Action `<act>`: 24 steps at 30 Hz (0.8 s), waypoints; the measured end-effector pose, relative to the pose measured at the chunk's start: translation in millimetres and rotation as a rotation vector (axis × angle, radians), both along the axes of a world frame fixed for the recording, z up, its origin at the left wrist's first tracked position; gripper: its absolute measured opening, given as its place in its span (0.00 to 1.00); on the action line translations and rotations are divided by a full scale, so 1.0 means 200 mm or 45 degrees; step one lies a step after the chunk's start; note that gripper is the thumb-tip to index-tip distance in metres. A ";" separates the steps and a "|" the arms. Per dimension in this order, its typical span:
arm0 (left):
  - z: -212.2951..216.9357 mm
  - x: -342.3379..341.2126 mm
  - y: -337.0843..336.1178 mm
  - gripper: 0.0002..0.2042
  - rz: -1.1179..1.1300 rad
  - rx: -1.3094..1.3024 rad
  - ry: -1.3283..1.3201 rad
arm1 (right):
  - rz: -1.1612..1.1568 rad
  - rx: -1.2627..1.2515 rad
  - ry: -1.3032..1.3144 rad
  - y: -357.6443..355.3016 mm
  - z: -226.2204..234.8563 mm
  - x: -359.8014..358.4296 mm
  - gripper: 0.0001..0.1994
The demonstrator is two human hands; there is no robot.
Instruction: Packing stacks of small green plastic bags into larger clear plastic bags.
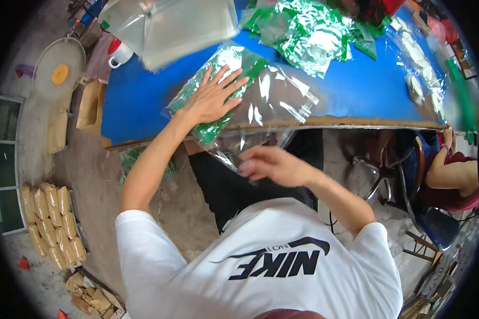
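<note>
My left hand (212, 100) lies flat with fingers spread, pressing on a shiny green packet (209, 132) at the table's front edge. A clear plastic bag (274, 101) extends to the right from under that hand, and one corner hangs over the edge toward my lap. At that corner, my right hand (271, 166) is closed in a pinch on the clear plastic; the fingertips are slightly blurred. How the green packet and the clear bag overlap beneath my left palm is hidden.
The blue table (138, 101) holds a stack of clear bags (189, 29), a white mug (121, 55), a heap of green packets (316, 40) and a row of white-filled packets (423, 64). A fan (58, 69) stands left. Another person's arm (447, 173) shows at right, near a chair (428, 220).
</note>
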State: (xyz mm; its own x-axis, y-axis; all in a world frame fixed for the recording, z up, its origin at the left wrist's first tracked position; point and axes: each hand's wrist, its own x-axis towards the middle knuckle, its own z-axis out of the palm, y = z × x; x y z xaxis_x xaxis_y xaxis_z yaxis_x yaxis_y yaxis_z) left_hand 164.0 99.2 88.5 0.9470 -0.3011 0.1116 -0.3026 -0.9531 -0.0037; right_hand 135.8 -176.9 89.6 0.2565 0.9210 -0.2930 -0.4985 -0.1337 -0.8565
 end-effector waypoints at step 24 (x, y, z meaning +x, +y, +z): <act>-0.06 -0.05 -0.12 0.35 0.717 -0.143 -0.069 | -0.960 -0.965 -2.093 0.22 0.01 1.62 0.53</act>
State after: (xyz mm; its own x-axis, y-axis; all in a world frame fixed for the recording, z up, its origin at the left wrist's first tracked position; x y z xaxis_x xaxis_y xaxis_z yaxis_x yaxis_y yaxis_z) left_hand 153.8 74.3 76.6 0.9500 0.2644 0.1663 0.2495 -0.9626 0.1054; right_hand 459.7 -133.7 91.4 0.8618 0.3314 0.3839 0.4679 -0.8117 -0.3496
